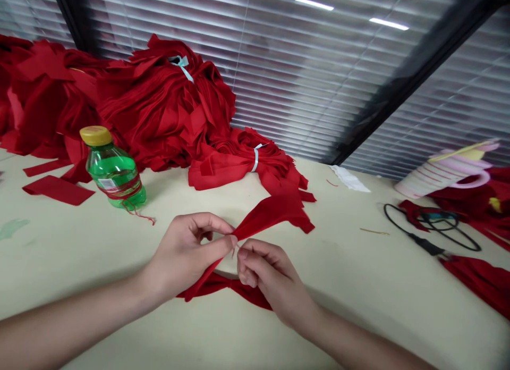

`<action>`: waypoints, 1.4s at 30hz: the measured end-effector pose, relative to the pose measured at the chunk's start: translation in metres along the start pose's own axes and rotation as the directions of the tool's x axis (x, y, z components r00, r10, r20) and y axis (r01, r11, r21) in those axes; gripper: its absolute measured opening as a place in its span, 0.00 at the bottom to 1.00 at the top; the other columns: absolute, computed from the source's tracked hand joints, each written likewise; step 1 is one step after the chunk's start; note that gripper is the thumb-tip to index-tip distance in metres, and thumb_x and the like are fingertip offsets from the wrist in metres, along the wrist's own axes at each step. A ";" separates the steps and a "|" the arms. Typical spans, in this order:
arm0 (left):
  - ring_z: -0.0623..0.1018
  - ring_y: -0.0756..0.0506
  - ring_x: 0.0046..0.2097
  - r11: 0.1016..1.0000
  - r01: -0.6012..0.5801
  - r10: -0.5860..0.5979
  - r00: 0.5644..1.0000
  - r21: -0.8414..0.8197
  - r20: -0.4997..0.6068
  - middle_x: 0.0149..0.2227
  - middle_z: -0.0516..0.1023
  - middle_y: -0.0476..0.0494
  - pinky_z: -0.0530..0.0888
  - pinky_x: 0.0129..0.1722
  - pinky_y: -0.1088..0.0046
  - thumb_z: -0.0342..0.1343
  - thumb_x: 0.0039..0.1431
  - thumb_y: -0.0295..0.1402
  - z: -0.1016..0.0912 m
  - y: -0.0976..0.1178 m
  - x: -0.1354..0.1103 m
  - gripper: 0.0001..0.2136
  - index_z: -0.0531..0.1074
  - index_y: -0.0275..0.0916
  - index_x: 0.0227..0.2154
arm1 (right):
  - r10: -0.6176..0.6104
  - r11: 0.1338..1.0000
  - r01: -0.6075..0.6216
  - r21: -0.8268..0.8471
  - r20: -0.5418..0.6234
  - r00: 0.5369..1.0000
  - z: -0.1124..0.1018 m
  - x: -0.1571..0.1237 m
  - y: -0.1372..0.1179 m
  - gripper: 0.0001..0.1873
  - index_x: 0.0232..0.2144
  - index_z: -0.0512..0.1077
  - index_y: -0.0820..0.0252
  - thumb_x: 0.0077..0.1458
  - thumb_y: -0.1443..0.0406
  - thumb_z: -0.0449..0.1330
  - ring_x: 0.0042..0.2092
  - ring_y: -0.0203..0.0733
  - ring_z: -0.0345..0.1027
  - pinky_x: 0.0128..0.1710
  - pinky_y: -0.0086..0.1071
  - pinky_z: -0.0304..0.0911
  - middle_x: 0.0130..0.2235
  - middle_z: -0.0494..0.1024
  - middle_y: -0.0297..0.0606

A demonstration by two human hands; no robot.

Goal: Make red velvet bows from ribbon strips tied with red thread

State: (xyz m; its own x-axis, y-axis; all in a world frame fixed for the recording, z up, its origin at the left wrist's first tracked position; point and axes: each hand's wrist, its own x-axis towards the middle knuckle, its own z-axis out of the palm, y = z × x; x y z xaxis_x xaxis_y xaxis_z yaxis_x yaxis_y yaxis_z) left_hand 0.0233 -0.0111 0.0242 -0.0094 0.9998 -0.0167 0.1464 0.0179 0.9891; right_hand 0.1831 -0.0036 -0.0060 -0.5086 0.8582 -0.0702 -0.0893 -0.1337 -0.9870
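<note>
A strip of red cloth [266, 217] runs from the middle of the table up and to the right, with a looser length [223, 284] hanging below my hands. My left hand [187, 255] pinches the cloth between thumb and fingers at its narrow point. Right beside it, my right hand [271, 274] holds the same cloth at that narrow point, with its fingers curled. The two hands nearly touch, and they hide the pinched part. A thin thread seems to stick out between the fingertips.
Behind my hands, a bundle of red cloth [243, 168] tied with a pale blue strip lies before a large red pile [159, 107]. A green plastic bottle [112, 170] stands left. A black cable [432, 234] and a pink-and-white paper stack [442, 177] lie right on the cream table [350, 306].
</note>
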 end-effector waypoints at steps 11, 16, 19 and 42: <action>0.72 0.49 0.30 0.969 -0.078 0.070 0.997 0.233 0.040 0.29 0.74 0.50 0.69 0.30 0.74 0.52 0.52 0.32 0.004 -0.011 0.001 0.04 0.70 0.38 0.29 | -0.483 0.773 0.561 -0.296 0.299 0.823 -0.008 -0.013 -0.029 0.09 0.30 0.68 0.60 0.58 0.68 0.48 0.33 0.38 0.63 0.34 0.35 0.61 0.28 0.68 0.37; 0.71 0.46 0.38 0.845 -0.393 0.367 0.919 0.363 0.142 0.32 0.72 0.47 0.68 0.38 0.69 0.52 0.53 0.27 0.007 -0.019 -0.007 0.01 0.67 0.38 0.28 | -0.469 0.742 0.459 -0.488 0.112 0.876 0.000 -0.013 -0.032 0.08 0.32 0.69 0.60 0.58 0.70 0.50 0.30 0.34 0.64 0.30 0.29 0.62 0.27 0.70 0.34; 0.70 0.46 0.39 0.681 -0.527 0.515 0.838 0.508 0.180 0.31 0.72 0.47 0.64 0.41 0.65 0.51 0.55 0.26 0.006 -0.022 -0.009 0.02 0.66 0.38 0.28 | -0.339 0.829 0.284 -0.482 -0.030 0.940 0.004 -0.011 -0.024 0.10 0.26 0.66 0.61 0.59 0.66 0.51 0.24 0.30 0.60 0.22 0.25 0.57 0.22 0.66 0.31; 0.66 0.33 0.50 0.238 -0.673 0.708 0.614 0.700 0.348 0.45 0.72 0.30 0.60 0.42 0.54 0.50 0.58 0.22 0.005 -0.021 -0.015 0.05 0.70 0.30 0.30 | -0.273 0.259 0.381 -0.888 0.311 0.910 -0.006 -0.010 -0.047 0.12 0.26 0.64 0.63 0.58 0.71 0.44 0.31 0.38 0.58 0.31 0.33 0.56 0.29 0.64 0.39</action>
State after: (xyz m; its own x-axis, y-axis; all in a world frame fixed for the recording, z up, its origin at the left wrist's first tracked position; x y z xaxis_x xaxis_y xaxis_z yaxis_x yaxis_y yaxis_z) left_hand 0.0252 -0.0261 0.0030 0.4427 0.6286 0.6395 0.7340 -0.6637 0.1444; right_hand 0.1976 -0.0032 0.0399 -0.7047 0.6638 0.2508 0.5436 0.7321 -0.4104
